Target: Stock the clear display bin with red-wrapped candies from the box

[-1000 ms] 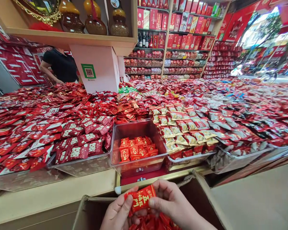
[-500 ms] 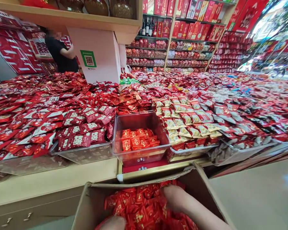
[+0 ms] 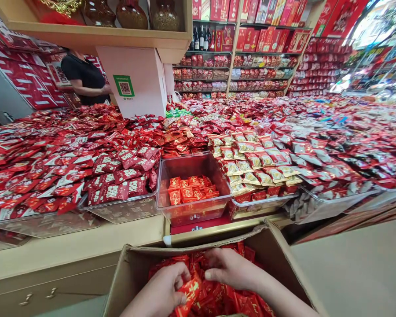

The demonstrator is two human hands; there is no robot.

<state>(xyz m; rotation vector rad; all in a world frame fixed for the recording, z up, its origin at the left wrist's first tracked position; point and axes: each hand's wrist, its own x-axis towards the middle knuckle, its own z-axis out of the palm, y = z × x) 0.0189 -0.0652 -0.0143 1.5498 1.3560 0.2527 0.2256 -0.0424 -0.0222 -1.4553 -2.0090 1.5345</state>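
A cardboard box (image 3: 284,264) stands in front of me, filled with small red candy packets (image 3: 214,297) with gold print. Inside it, my left hand (image 3: 166,286) pinches one red candy packet (image 3: 189,293) between thumb and fingers. To its right, my right hand (image 3: 232,268) rests over the pile, palm turned toward the left hand. Its thumb and bent fingers are apart, and the fingertips touch packets. Just beyond the box, a clear plastic bin (image 3: 194,213) holds a low layer of matching red packets (image 3: 191,190), with bare wall above them.
Heaped bins flank the clear one: maroon packets (image 3: 119,189) on the left, cream-and-red packets (image 3: 251,163) on the right. A white box with a QR code (image 3: 135,79) stands behind, under a shelf (image 3: 102,37). A person in black (image 3: 82,79) stands at the back left.
My left hand has risen from the near edge of the box and now grips a packet. My right hand has shifted slightly left. The person at the back has lowered an arm.
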